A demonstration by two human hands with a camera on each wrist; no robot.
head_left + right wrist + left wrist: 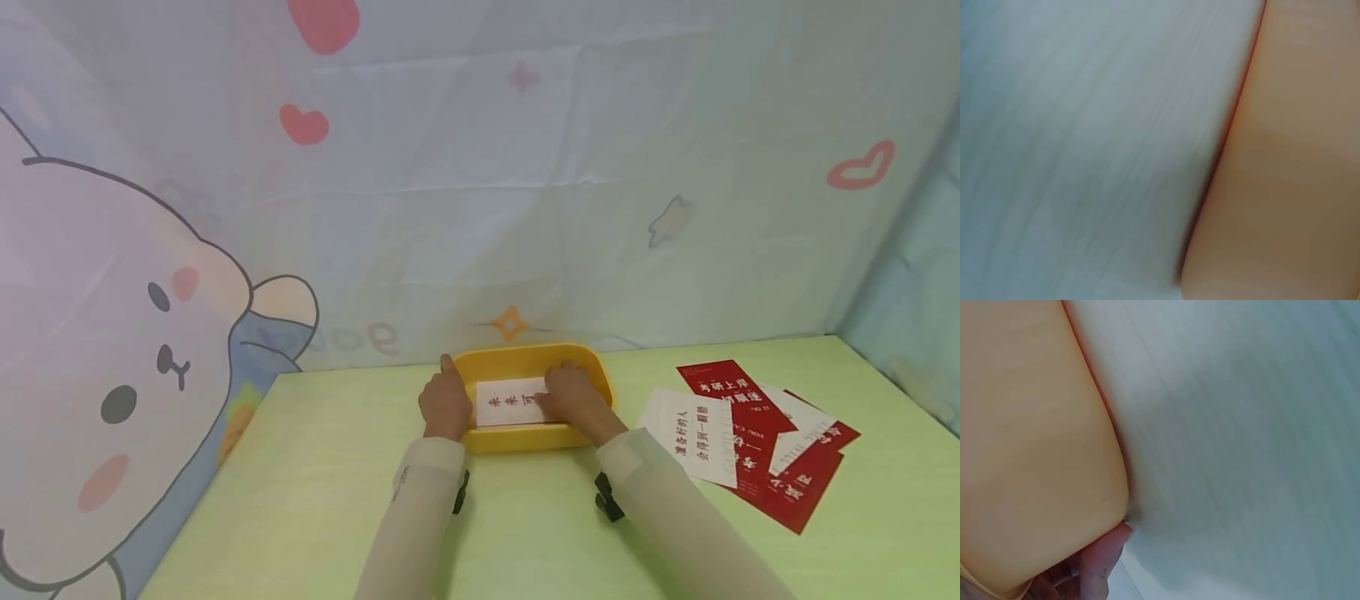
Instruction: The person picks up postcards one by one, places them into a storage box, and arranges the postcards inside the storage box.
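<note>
A yellow plastic tray (525, 438) stands on the table near the back wall. In it lies a white card (495, 403) printed with large dark red Chinese characters. My left hand (446, 403) grips the tray's left end; the left wrist view shows curled fingers (1102, 562) at the corner of its wall. Inside the right part of the tray, my right hand (576, 400) is over the card's right end and touches it. Its fingertips are partly hidden, so a pinch or a press cannot be told apart. The right wrist view shows only the tray's outer wall (1279, 187) and the tabletop.
Right of the tray, several red and white cards lie overlapping, among them a white card (690, 433) and a red card (806, 492). A light green table (330, 483) carries everything. Behind it hangs a cartoon-printed cloth (480, 242).
</note>
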